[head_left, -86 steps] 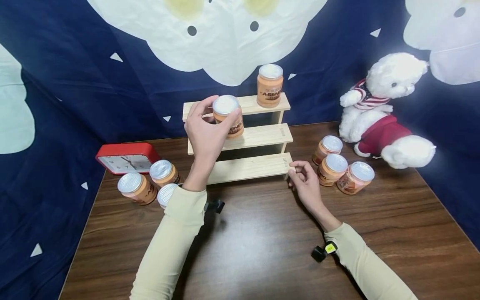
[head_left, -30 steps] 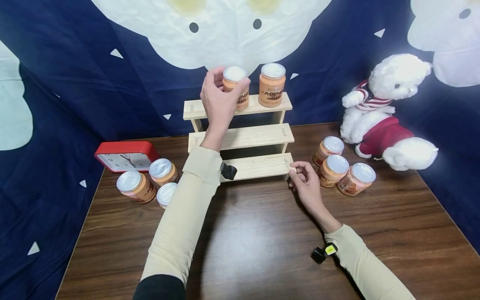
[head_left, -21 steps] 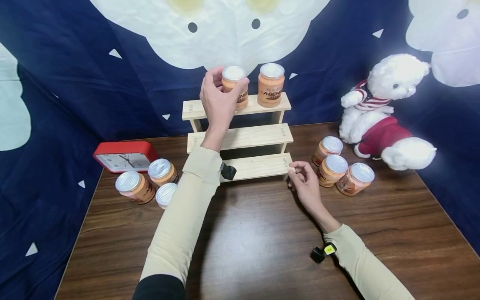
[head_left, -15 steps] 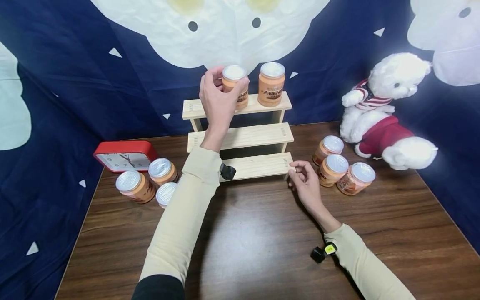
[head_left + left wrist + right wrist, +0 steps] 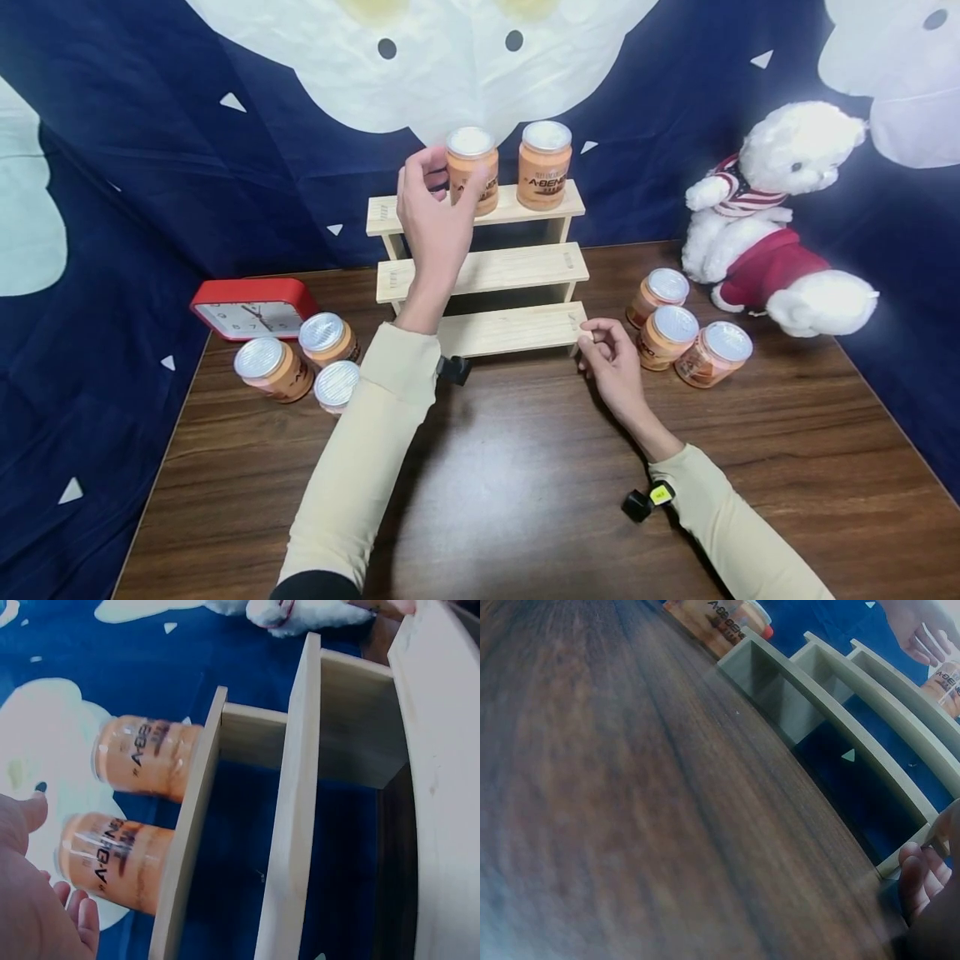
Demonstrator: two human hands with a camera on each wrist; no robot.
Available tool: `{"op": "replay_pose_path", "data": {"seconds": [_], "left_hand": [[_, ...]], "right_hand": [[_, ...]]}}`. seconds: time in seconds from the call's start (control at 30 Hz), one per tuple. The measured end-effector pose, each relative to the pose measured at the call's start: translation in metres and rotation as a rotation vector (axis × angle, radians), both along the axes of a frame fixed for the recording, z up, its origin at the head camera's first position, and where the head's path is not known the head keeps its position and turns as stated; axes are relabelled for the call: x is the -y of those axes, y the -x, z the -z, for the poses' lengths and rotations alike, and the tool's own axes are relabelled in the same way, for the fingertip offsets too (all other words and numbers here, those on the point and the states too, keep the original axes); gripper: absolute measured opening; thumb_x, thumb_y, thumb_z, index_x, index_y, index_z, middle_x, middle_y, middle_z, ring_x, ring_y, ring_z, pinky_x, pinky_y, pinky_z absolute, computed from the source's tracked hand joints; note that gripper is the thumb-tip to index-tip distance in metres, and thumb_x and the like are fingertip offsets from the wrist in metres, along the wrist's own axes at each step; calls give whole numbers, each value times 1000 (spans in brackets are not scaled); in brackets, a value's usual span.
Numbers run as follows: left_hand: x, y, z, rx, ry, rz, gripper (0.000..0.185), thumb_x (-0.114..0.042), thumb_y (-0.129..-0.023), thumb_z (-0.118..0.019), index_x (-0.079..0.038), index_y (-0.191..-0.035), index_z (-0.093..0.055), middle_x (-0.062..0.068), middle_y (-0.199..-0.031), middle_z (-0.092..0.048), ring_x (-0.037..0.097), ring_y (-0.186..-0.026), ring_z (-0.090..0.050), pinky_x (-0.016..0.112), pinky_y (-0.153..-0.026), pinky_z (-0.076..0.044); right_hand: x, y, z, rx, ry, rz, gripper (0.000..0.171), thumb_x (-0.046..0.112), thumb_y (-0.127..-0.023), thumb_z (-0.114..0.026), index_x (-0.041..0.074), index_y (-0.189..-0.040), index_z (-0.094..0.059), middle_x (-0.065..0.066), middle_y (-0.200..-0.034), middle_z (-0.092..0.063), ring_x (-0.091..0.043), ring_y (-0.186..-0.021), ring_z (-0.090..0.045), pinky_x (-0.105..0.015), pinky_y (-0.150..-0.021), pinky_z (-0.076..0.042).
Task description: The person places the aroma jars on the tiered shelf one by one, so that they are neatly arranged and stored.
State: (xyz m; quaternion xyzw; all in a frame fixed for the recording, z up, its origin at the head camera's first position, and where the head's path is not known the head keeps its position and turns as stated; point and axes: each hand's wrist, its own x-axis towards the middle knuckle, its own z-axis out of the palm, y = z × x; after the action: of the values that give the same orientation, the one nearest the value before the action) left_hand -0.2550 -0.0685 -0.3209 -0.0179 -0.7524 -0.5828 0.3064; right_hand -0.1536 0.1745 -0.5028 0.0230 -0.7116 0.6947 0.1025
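The orange jar (image 5: 472,169) with the silvery foil-look lid stands upright on the top step of the pale wooden riser (image 5: 480,275), just beside a second, matching jar (image 5: 543,173) to its right. The left hand (image 5: 431,218) is right behind it, fingers (image 5: 417,171) spread and relaxed; from the head view they seem at most to brush the jar's side, no longer wrapped round it, and the left wrist view shows a gap between palm and jar. I judge the placing step to be at its end: the jar is set down and the hand is letting go. The next move, as I read it, calls for drawing the hand clear without nudging the jar, since it sits near the step's front edge and close to its neighbour.

The right hand (image 5: 611,367) rests on the tabletop (image 5: 525,467) at the right end of the lowest step, its fingers curled, thumb and forefinger pinching the board's corner as if to steady it.

The jars are squat cylinders, translucent plastic or glass, with dark lettering. The riser is unfinished light wood, three flat planks in stair form. The tabletop is dark wood grain with a soft sheen. Three more jars (image 5: 296,367) cluster on the left by a red clock (image 5: 251,310) with rounded corners, three others (image 5: 678,329) on the right near a fluffy white plush bear (image 5: 772,217) in red.
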Motion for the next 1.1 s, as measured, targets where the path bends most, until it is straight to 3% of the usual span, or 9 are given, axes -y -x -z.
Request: {"op": "replay_pose_path", "data": {"seconds": [0.33, 0.57, 0.83, 1.1], "left_hand": [[-4, -39, 7, -84, -25, 67, 51, -25, -99, -85, 1, -138, -65, 15, -132, -66, 34, -120, -64, 33, -100, -52], [-4, -65, 11, -119, -26, 138, 49, -22, -99, -83, 3, -137, -66, 20, -136, -66, 29, -123, -64, 41, -103, -54], [-2, -80, 15, -106, -11, 144, 45, -19, -100, -83, 2, -136, -66, 13, -136, -68, 21, -122, -65, 36, -103, -55], [9, -97, 24, -103, 11, 139, 43, -18, -99, -84, 0, -134, -68, 16, -132, -69, 22, -120, -65, 39, -101, -56]], "right_hand": [[0, 0, -1, 7, 1, 3, 22, -9, -106, -64, -13, -127, -60, 0, -89, -62, -9, -62, -59, -18, -55, -48], [0, 0, -1, 13, 1, 0, 22, -9, -107, -64, -14, -128, -60, -2, -89, -62, -9, -63, -59, -19, -55, -48], [-1, 0, -1, 8, 2, 5, 21, -9, -107, -64, -14, -127, -59, -5, -89, -62, -9, -62, -59, -18, -55, -48], [-1, 0, -1, 13, 0, 0, 21, -8, -107, -64, -13, -128, -60, -4, -89, -62, -9, -63, -59, -19, -55, -48]]}}
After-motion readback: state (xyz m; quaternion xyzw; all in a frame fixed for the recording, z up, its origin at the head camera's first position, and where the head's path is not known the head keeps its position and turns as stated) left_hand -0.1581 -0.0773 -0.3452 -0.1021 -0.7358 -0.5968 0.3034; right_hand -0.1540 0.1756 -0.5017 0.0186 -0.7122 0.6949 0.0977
